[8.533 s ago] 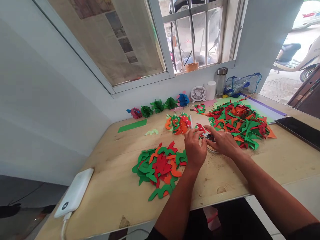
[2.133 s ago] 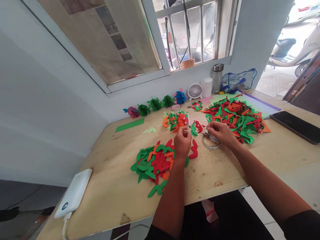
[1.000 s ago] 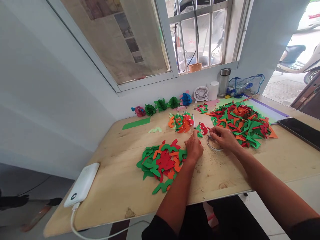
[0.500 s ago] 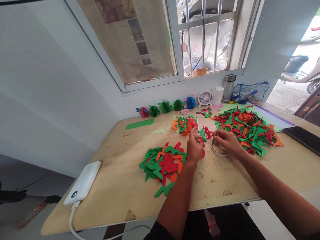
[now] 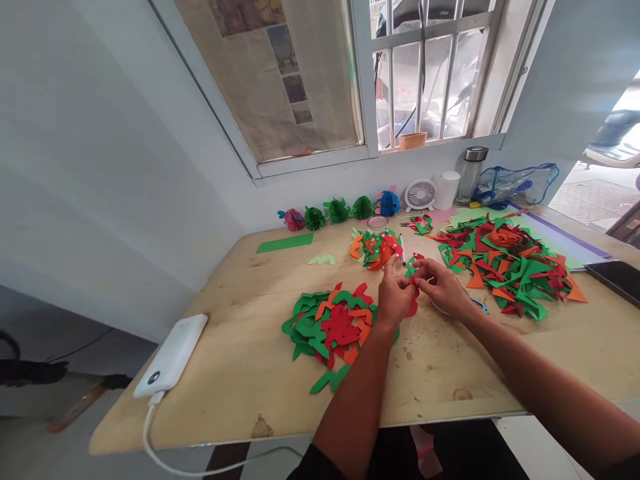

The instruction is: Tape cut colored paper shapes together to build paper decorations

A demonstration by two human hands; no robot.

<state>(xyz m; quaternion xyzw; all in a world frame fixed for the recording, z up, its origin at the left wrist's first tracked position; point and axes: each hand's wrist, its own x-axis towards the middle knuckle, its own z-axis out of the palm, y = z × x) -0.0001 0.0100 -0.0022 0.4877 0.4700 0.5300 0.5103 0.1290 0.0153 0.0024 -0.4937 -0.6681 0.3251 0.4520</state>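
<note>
At the near left I see a white box (image 5: 173,357) on the table (image 5: 240,373), with a white cord (image 5: 149,433) plugged into its near end. A bit farther, left of the arms, is a pile of shapes (image 5: 340,325), red, green and orange.

Just past that pile, to its right, I have the red piece (image 5: 413,305) up between both hands. The left hand (image 5: 394,295) pinches it from the left and the right hand (image 5: 442,291) from the right, with their fingertips close together. Its long way looks to run near to far, and its round end points to the near edge. Fingers hide its far part.

A small blue thing (image 5: 481,305) sits just beside my right wrist. To the right is a big heap of scraps (image 5: 510,263), with a phone (image 5: 617,280) farther right.

Past the hands I see a spotted pile (image 5: 377,249) and, touching or just beside it, a pen (image 5: 402,249). A green strip (image 5: 285,243) lies far left. By the wall stand paper balls (image 5: 339,211), a fan (image 5: 420,195), a bottle (image 5: 471,179) and a clear bag (image 5: 517,185).
</note>
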